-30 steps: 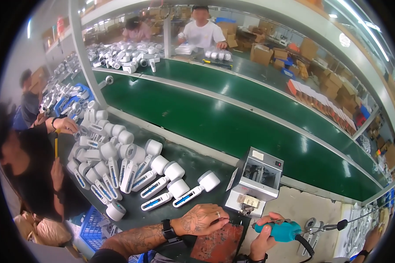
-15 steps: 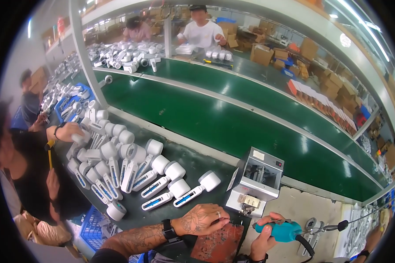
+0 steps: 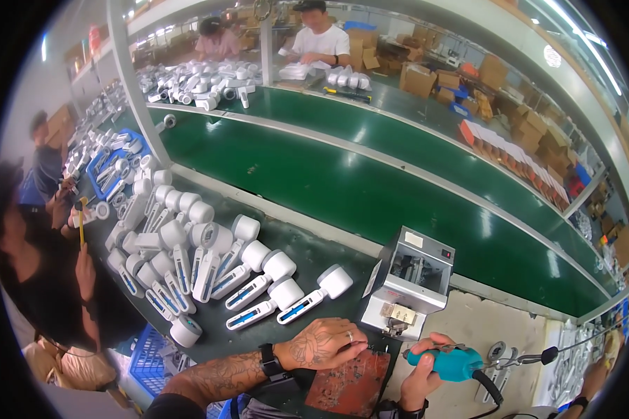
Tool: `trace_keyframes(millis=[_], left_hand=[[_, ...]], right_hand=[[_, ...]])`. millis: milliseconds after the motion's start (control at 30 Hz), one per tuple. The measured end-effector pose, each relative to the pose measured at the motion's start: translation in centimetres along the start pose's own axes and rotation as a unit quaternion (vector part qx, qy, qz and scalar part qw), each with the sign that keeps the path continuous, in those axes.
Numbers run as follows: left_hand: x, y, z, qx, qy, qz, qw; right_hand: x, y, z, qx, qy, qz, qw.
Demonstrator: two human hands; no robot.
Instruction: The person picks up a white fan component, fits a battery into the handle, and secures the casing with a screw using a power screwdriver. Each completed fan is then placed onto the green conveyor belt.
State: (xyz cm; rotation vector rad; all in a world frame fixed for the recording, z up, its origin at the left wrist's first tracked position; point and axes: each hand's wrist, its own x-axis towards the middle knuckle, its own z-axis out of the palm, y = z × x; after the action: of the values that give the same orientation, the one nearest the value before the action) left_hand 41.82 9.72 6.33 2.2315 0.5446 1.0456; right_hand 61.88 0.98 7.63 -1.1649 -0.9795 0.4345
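Screwdriver, teal and powered (image 3: 456, 365), is in my right hand (image 3: 422, 377), above the pale board (image 3: 461, 325). My right fingers are closed around its body, and its narrow tip points left, towards my other hand. From its rear end a metal hook joins it to a dark line going up to the right, and a black cord (image 3: 490, 388) curves down from it.

My left hand (image 3: 323, 343) lies palm down at the upper edge of a worn red plate (image 3: 349, 384). Its fingers are slightly bent; whether they pinch something small, I cannot tell.

Just behind my hands stands a grey metal machine (image 3: 414, 276), which blocks the direct way to the green conveyor belt (image 3: 342, 185). Two white parts (image 3: 497, 385) lie on the board beyond the tool, partly behind its hook and cord.

On my left, the nearest white handle with round head (image 3: 335, 281) lies apart from the machine, and next to it a dense heap of similar pieces (image 3: 189, 255) occupies the table. Farther left, a co-worker grips a yellow-handled tool (image 3: 81, 227). Below the table edge is a blue basket (image 3: 147, 363).
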Motion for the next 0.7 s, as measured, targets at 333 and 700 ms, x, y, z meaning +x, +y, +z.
trace_keyframes(millis=[333, 700], left_hand=[[-0.01, 0.15, 0.00, -0.006, 0.001, -0.002, 1.000], [0.34, 0.03, 0.16, -0.002, 0.000, -0.008, 1.000]], right_hand=[[-0.11, -0.22, -0.20, -0.007, -0.010, -0.014, 1.000], [0.27, 0.16, -0.18, 0.016, -0.005, 0.010, 1.000]])
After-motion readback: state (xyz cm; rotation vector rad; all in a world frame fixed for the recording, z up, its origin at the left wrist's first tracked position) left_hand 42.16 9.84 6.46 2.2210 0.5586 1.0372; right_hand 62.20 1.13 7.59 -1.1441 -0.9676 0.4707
